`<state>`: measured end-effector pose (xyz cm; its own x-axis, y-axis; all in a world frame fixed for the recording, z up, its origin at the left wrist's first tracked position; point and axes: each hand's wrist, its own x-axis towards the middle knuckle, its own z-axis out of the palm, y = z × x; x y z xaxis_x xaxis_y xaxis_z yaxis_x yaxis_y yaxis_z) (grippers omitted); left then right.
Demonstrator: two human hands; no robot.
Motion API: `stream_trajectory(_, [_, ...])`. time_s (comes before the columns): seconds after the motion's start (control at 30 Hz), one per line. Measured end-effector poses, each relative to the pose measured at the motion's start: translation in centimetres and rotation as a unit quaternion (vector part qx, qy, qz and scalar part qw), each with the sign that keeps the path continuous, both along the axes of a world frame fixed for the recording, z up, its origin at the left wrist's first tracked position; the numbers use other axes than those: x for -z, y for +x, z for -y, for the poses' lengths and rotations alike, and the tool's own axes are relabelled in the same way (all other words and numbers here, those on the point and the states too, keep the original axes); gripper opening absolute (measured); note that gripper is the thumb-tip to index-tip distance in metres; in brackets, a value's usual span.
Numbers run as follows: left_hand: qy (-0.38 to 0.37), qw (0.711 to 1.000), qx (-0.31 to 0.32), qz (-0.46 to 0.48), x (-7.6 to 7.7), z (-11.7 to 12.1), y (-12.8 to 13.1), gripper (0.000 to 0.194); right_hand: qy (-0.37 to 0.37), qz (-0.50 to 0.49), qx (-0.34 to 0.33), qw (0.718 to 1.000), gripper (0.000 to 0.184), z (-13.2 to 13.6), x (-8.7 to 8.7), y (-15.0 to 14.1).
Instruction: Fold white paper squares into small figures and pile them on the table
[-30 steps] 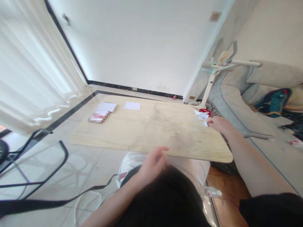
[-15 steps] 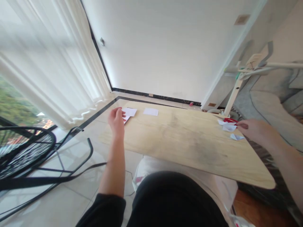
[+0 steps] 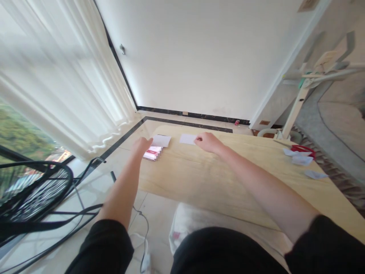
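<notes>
Against a white wall [image 3: 194,61], a pale wooden table [image 3: 185,175] bore a white sheet [image 3: 187,139] near its far edge, the right hand [image 3: 207,142] curling its fingers at the sheet's right edge; whether they pinched it was unclear. The left hand [image 3: 142,146] was beside white papers [image 3: 163,141], its finger state impossible to tell. Red-handled scissors [image 3: 306,149] lay by paper scraps [image 3: 302,160], far right.

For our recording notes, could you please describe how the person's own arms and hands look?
The left sleeve and right sleeve are short and plain black, ending near the elbows. The left hand and right hand are bare, with no gloves, watch or wristband visible.
</notes>
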<state>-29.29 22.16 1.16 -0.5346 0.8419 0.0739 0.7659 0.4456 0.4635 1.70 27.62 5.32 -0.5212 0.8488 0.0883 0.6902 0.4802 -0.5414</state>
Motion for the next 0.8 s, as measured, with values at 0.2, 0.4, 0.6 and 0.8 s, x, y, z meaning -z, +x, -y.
stream_trajectory(0.2, [-0.044, 0.999, -0.012, 0.001, 1.0, -0.3, -0.6, 0.036, -0.146, -0.034, 0.001, 0.989, 0.032, -1.4, 3.8, -10.5])
stream_trajectory(0.4, [-0.018, 1.000, -0.001, 0.017, 1.5, -0.5, -1.1, 0.032, -0.247, -0.078, 0.055, 0.964, 0.025, -2.7, 5.6, -14.0])
stream_trajectory(0.6, [0.076, 0.993, 0.011, 0.093, 1.8, -1.0, -1.4, 0.025, -0.247, -0.147, 0.074, 0.955, 0.017, -3.0, 5.6, -14.9])
stream_trajectory(0.8, [0.207, 0.958, 0.048, 0.190, -0.7, -1.2, -1.0, 0.025, -0.224, -0.241, 0.033, 0.944, 0.004, -3.9, 3.0, -14.0])
